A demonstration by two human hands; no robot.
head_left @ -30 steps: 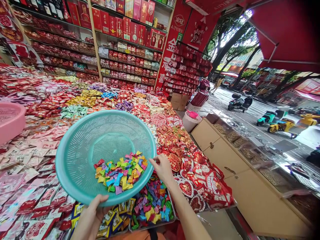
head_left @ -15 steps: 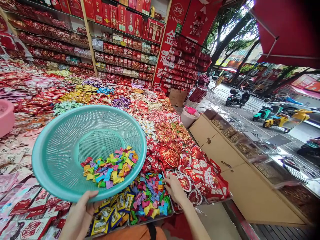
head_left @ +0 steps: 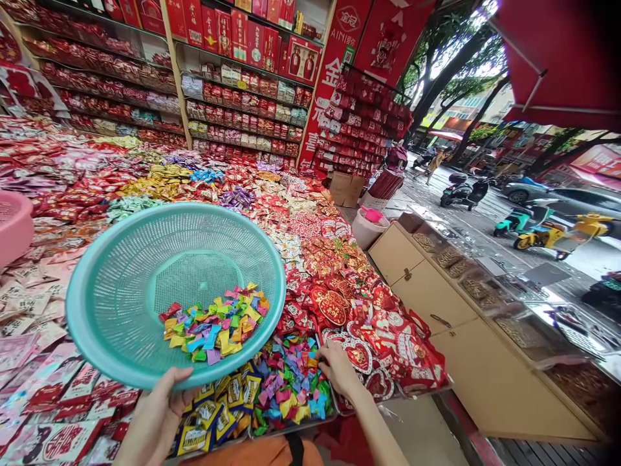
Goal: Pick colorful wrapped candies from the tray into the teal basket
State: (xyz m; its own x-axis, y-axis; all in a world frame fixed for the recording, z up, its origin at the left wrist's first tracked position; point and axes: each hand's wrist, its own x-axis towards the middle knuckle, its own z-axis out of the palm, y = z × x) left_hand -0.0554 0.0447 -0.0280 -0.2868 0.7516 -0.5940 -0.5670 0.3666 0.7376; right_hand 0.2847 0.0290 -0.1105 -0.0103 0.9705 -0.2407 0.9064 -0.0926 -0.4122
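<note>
A turquoise plastic colander basin (head_left: 104, 330) is tilted toward me over the sweets. Small colorful wrapped candies (head_left: 213, 333) lie together in its lower right part. My left hand (head_left: 162, 404) grips the near rim, thumb on top and fingers underneath. To the right of the basin is a tray compartment of similar bright candies (head_left: 291, 382). At its right edge my right hand (head_left: 337, 369) is curled, fingertips bent down by the candies; anything between them is hidden. Yellow-and-blue packets (head_left: 208, 414) lie beneath the basin's near rim.
Red heart-decorated packets (head_left: 388, 336) border my right hand. A pink basin (head_left: 14, 226) stands at the far left. Beige cabinets (head_left: 427, 304) run along the right side, with a street and parked scooters beyond. Stocked shelves (head_left: 247, 97) line the back.
The view has shifted very slightly, and a grey car has come into sight on the street at right. Both hands and the basin hold nearly the same positions.
</note>
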